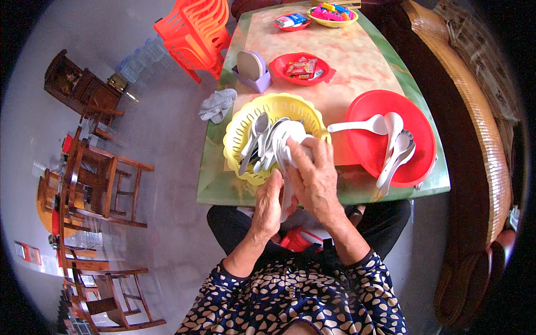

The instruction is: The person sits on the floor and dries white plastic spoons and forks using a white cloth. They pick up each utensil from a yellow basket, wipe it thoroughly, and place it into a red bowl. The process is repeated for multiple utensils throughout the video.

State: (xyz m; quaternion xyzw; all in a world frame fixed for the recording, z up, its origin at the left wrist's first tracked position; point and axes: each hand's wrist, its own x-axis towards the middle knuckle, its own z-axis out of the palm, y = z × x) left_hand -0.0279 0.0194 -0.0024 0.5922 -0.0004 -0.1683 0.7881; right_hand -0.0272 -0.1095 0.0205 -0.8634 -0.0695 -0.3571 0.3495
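Note:
In front of me, over the near edge of the yellow openwork basket (233, 134), both hands are closed around a nested stack of white soup spoons (283, 144). My left hand (269, 207) grips the handles from below, its thumb pointing up. My right hand (317, 177) wraps its fingers over the spoons from the right side. More spoons, white and metal (258, 127), lie inside the basket, partly hidden by the stack. To the right, a red round tray (420, 120) bears several white soup spoons (393, 124), one with its handle sticking out over the left rim.
Behind the basket stand a purple holder (261, 84) with round-topped pieces and a red dish (277, 62) of small packets. A grey cloth (218, 105) hangs at the table's left edge. Farther back is a yellow bowl (333, 24) of colourful pieces. Orange chairs (195, 39) are stacked left.

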